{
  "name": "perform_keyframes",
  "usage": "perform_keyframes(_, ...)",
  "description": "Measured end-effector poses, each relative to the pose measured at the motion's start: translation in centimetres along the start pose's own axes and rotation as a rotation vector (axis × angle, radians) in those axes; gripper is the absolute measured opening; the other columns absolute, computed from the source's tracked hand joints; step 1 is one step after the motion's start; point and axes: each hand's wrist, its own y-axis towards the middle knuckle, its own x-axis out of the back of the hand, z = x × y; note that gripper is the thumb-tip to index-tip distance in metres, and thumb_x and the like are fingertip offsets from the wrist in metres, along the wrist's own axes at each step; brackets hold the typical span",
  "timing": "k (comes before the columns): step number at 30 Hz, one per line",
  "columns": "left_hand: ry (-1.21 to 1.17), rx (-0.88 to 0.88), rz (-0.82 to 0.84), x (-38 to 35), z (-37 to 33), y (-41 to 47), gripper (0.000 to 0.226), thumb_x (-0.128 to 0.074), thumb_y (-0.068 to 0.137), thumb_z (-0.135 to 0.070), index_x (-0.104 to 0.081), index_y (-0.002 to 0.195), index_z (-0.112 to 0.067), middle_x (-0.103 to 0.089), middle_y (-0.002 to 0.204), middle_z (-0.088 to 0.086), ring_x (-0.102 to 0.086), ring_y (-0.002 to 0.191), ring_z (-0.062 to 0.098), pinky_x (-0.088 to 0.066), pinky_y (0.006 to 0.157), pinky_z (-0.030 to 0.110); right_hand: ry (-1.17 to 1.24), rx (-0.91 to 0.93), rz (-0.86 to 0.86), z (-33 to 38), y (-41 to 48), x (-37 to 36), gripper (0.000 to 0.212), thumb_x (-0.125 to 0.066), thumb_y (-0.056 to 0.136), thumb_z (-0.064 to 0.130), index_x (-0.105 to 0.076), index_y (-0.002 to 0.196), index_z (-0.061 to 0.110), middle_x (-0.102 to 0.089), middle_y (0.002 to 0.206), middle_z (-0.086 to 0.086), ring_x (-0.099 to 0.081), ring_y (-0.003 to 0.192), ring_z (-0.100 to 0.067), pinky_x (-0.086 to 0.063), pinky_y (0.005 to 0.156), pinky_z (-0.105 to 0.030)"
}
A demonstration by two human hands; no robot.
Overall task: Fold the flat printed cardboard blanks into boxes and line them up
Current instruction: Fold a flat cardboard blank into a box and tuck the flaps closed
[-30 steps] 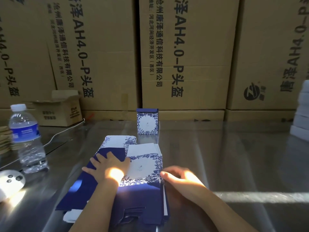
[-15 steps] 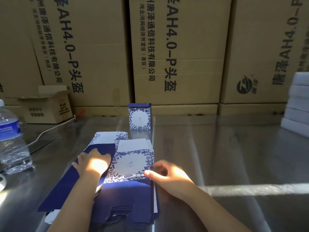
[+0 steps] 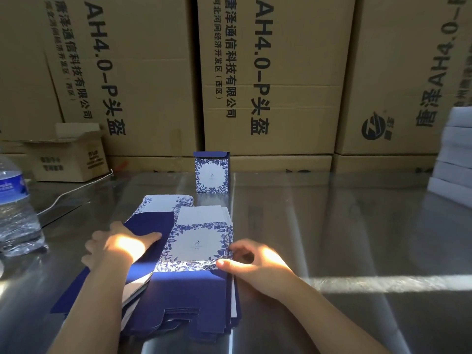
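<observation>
One view is available: the head camera, looking forward and down.

**Work surface.** A reflective table (image 3: 332, 238) is crossed at right by a band of sunlight.

**Blanks.** A stack (image 3: 194, 297) of flat blanks lies at the near side of the table, left of centre. The top blank (image 3: 199, 245) shows a white panel framed in blue floral print. It has a plain white flap at its far end and a dark blue panel at its near end. A loose blank (image 3: 150, 223), dark blue side up, lies skewed across the left side of the stack.

**Box.** One folded box (image 3: 211, 175) stands upright at the far side of the table, well apart from the stack, with its printed face toward the camera.

**Left hand** (image 3: 120, 247). It rests on the left edge of the loose blank. The thumb lies extended and flat on the blue panel, pointing toward the top blank. The other fingers are spread at the edge; whether they curl beneath it cannot be determined.

**Right hand** (image 3: 258, 267). It is at the right edge of the stack. The thumb presses on the near right corner of the printed panel and the index finger curls against the edge, pinching the top blank.

**Surroundings.**
- A bottle (image 3: 15, 208) stands at far left.
- A small carton (image 3: 69, 157) sits open behind the bottle, with a cable (image 3: 76, 190) running beside it.
- Large cartons (image 3: 268, 72) line the back.
- White slabs (image 3: 454, 154) are stacked at right.
</observation>
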Motion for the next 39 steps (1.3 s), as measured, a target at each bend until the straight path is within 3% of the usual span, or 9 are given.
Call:
perform_keyframes(4, -0.112, 0.012, -0.012, 0.2, 0.7, 1.0, 0.074, -0.065, 0.077, -0.056, -0.042, 0.138, -0.02, -0.035, 0.138, 0.016, -0.029, 0.129, 0.035, -0.025, 0.103, 0.048, -0.019, 0.001, 0.003, -0.2, 0.0, 0.1, 0.068, -0.062, 0.066, 0.075, -0.06, 0.12, 0.034, -0.064, 0.109, 0.02, -0.056, 0.099, 0.008, -0.041, 0.081, -0.01)
perform_keyframes(6, -0.119, -0.001, -0.014, 0.2, 0.8, 1.4, 0.068, -0.062, 0.079, -0.054, -0.045, 0.137, -0.022, -0.037, 0.141, 0.014, -0.027, 0.131, 0.033, -0.024, 0.104, 0.048, -0.061, 0.024, 0.004, -0.1, -0.1, 0.1, 0.057, -0.056, 0.072, 0.072, -0.061, 0.116, 0.037, -0.065, 0.109, 0.021, -0.058, 0.101, 0.002, -0.045, 0.086, -0.017)
perform_keyframes(8, -0.101, -0.012, -0.028, 0.2, 1.0, 1.7, 0.063, -0.06, 0.08, -0.054, -0.049, 0.134, -0.023, -0.04, 0.14, 0.013, -0.028, 0.131, 0.033, -0.023, 0.105, 0.047, -0.124, 0.052, -0.01, 0.1, -0.2, 0.0, 0.041, -0.051, 0.081, 0.065, -0.06, 0.11, 0.038, -0.065, 0.109, 0.019, -0.057, 0.1, -0.003, -0.044, 0.081, -0.017)
perform_keyframes(11, -0.054, -0.033, -0.033, 0.1, 1.1, 2.4, 0.059, -0.056, 0.08, -0.057, -0.055, 0.128, -0.022, -0.046, 0.137, 0.011, -0.034, 0.13, 0.033, -0.024, 0.109, 0.046, -0.18, 0.051, -0.021, 0.4, -0.4, -0.1, 0.04, -0.046, 0.087, 0.06, -0.06, 0.111, 0.031, -0.064, 0.109, 0.013, -0.056, 0.1, -0.008, -0.043, 0.077, -0.02)
perform_keyframes(17, -0.348, -0.039, 0.056, -0.1, 1.4, 2.9, 0.044, -0.062, 0.068, -0.053, -0.071, 0.091, -0.016, -0.065, 0.104, 0.014, -0.051, 0.106, 0.035, -0.04, 0.098, 0.043, -0.24, 0.055, -0.134, 0.9, -0.7, -0.2, 0.04, -0.049, 0.085, 0.057, -0.064, 0.098, 0.023, -0.069, 0.092, 0.007, -0.062, 0.087, -0.012, -0.051, 0.082, -0.031)
perform_keyframes(22, -0.518, 0.035, 0.058, 0.1, 1.6, 3.3, 0.038, -0.068, 0.078, -0.047, -0.067, 0.104, -0.019, -0.057, 0.124, 0.012, -0.047, 0.114, 0.037, -0.034, 0.104, 0.044, -0.375, 0.143, -0.221, 1.4, -1.3, 0.0, 0.04, -0.046, 0.087, 0.056, -0.064, 0.093, 0.02, -0.067, 0.089, 0.006, -0.06, 0.084, -0.014, -0.051, 0.077, -0.03)
perform_keyframes(26, -0.672, 0.059, 0.03, 0.4, 1.3, 3.5, 0.032, -0.066, 0.082, -0.035, -0.061, 0.071, -0.005, -0.061, 0.091, 0.015, -0.051, 0.079, 0.033, -0.038, 0.078, 0.036, -0.445, 0.207, -0.218, 1.5, -1.6, 0.1, 0.038, -0.041, 0.091, 0.056, -0.058, 0.088, 0.023, -0.06, 0.087, 0.008, -0.054, 0.082, -0.013, -0.044, 0.072, -0.026)
perform_keyframes(31, -0.569, 0.042, -0.007, 0.8, 1.8, 3.0, 0.045, -0.062, 0.08, -0.042, -0.065, 0.108, -0.006, -0.06, 0.118, 0.02, -0.054, 0.108, 0.041, -0.043, 0.098, 0.048, -0.441, 0.237, -0.21, 1.5, -1.7, -0.2, 0.039, -0.039, 0.092, 0.058, -0.051, 0.085, 0.022, -0.055, 0.084, 0.008, -0.052, 0.078, -0.014, -0.041, 0.07, -0.026)
perform_keyframes(39, -0.619, -0.026, -0.138, 1.4, 1.8, 2.2, 0.044, -0.063, 0.082, -0.037, -0.064, 0.118, -0.013, -0.059, 0.125, 0.013, -0.053, 0.112, 0.037, -0.042, 0.098, 0.043, -0.388, 0.208, -0.201, 1.5, -1.6, -0.3, 0.039, -0.041, 0.087, 0.064, -0.044, 0.075, 0.027, -0.055, 0.078, 0.009, -0.05, 0.073, -0.011, -0.035, 0.059, -0.018)
